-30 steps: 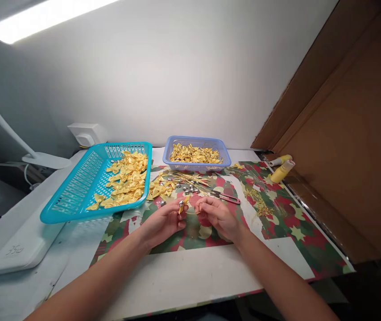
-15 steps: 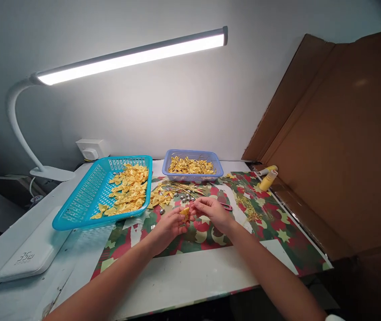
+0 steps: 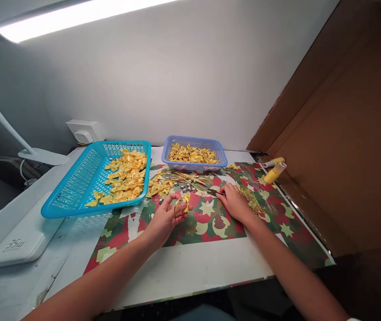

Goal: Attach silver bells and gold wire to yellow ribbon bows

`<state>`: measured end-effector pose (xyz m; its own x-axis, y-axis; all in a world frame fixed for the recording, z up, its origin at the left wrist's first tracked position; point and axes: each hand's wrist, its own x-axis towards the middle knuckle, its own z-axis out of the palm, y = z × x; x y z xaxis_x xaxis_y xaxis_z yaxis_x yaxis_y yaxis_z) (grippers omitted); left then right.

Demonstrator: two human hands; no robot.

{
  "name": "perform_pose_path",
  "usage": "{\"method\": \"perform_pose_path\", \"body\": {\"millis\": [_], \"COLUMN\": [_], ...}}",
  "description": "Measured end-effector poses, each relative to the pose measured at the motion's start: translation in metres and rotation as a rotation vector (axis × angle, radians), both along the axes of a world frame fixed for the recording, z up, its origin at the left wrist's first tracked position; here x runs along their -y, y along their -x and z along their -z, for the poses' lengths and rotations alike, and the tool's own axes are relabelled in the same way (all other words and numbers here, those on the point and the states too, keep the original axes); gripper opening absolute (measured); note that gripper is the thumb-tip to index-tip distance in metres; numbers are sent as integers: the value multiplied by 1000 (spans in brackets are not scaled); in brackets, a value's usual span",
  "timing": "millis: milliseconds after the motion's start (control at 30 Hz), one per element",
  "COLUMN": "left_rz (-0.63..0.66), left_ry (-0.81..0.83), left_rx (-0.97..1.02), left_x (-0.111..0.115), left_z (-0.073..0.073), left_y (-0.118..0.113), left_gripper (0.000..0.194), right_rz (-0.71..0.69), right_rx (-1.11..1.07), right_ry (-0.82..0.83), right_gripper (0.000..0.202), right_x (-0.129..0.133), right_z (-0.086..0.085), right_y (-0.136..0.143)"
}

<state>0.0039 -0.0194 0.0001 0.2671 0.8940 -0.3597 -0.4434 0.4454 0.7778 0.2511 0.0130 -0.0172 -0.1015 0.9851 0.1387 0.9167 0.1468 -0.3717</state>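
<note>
My left hand (image 3: pixel 168 213) pinches a yellow ribbon bow (image 3: pixel 186 201) with a loop of gold cord (image 3: pixel 177 207) attached, held just above the patterned mat. To the right, my right hand (image 3: pixel 233 200) has its fingers closed round a pair of small scissors (image 3: pixel 213 192). Their dark blades point left, while the handle is mostly hidden by the fingers. Small silver bells (image 3: pixel 185 187) lie loose beyond my hands. Behind them are a bundle of gold cords (image 3: pixel 190 177) and a heap of yellow bows (image 3: pixel 159 186).
A turquoise basket (image 3: pixel 73 178) with many bows stands at left, a purple basket (image 3: pixel 195 166) with more bows at the back. Gold cord pieces (image 3: pixel 252 200) and a yellow bottle (image 3: pixel 274 173) lie right, near a cardboard wall (image 3: pixel 337 156). A white power bank (image 3: pixel 16 240) sits far left.
My hands were together at the bow; the right has moved away to the right and taken hold of the scissors. The left still holds the bow. The view has tilted down.
</note>
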Motion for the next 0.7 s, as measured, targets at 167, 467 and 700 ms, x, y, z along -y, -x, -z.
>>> {"method": "perform_pose_path", "body": {"millis": [167, 467, 700], "left_rz": [10, 47, 92], "left_ry": [-2, 43, 47], "left_rx": [-39, -110, -154], "left_x": [-1, 3, 3], "left_z": [2, 4, 4], "left_y": [1, 0, -1], "left_gripper": [47, 44, 45], "right_rz": [-96, -364, -318], "right_rx": [-393, -322, -316], "right_ry": [176, 169, 182], "right_gripper": [14, 12, 8], "right_x": [12, 42, 41], "right_z": [-22, -43, -32], "right_y": [8, 44, 44]}}
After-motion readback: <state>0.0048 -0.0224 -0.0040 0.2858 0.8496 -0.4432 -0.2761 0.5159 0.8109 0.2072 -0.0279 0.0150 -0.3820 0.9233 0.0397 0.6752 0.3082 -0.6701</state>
